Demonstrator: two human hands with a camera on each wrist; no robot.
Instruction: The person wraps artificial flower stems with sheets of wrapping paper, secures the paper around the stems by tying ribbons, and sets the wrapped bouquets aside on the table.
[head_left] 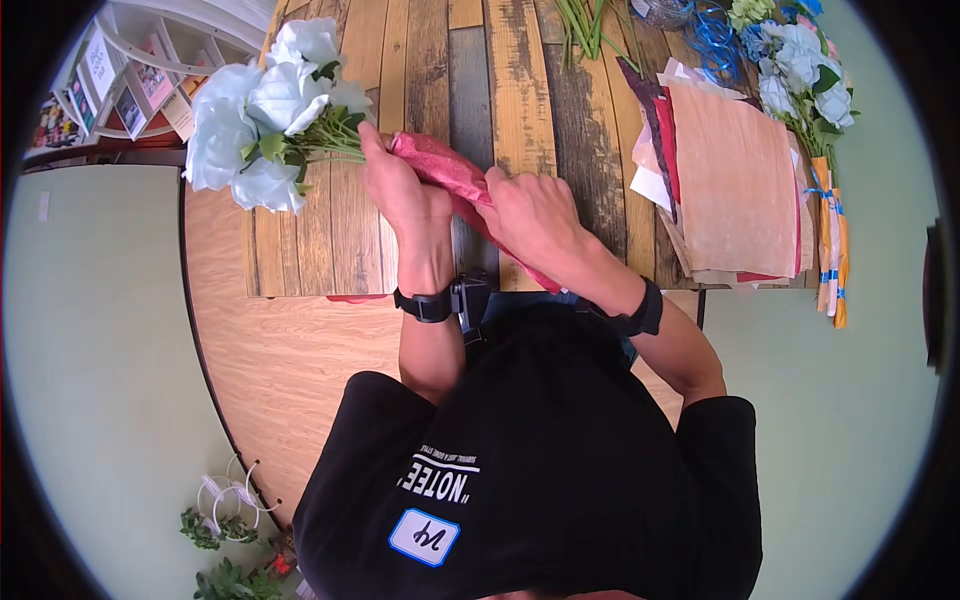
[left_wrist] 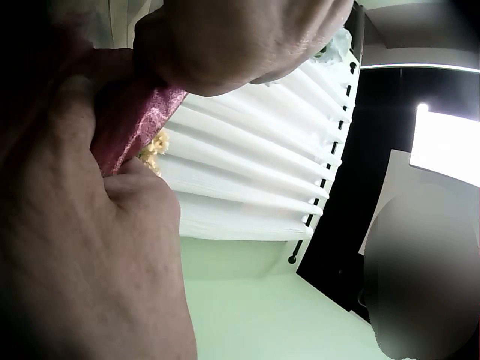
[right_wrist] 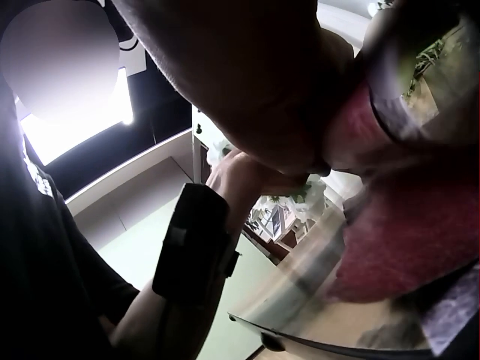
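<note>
In the head view my left hand (head_left: 405, 190) grips the stems of a pale blue flower bouquet (head_left: 285, 95), its blooms pointing left, with dark red wrapping paper (head_left: 445, 165) around the stem end. My right hand (head_left: 540, 215) curls over the same paper further right, and a narrow strip trails towards my body. The left wrist view shows the paper (left_wrist: 142, 124) between my left hand (left_wrist: 97, 217) and my right hand (left_wrist: 232, 41). In the right wrist view the paper (right_wrist: 412, 232) spreads below my hands; some fingertips are hidden.
Stacked paper sheets (head_left: 735, 180) lie at the table's right. Beside them is a second bouquet (head_left: 810, 85) with wrapped, blue-tied stems (head_left: 832, 240). Loose green stems (head_left: 585, 30) and blue ribbon (head_left: 715, 45) are at the back. A card rack (head_left: 130, 80) stands left of the wooden table (head_left: 520, 100).
</note>
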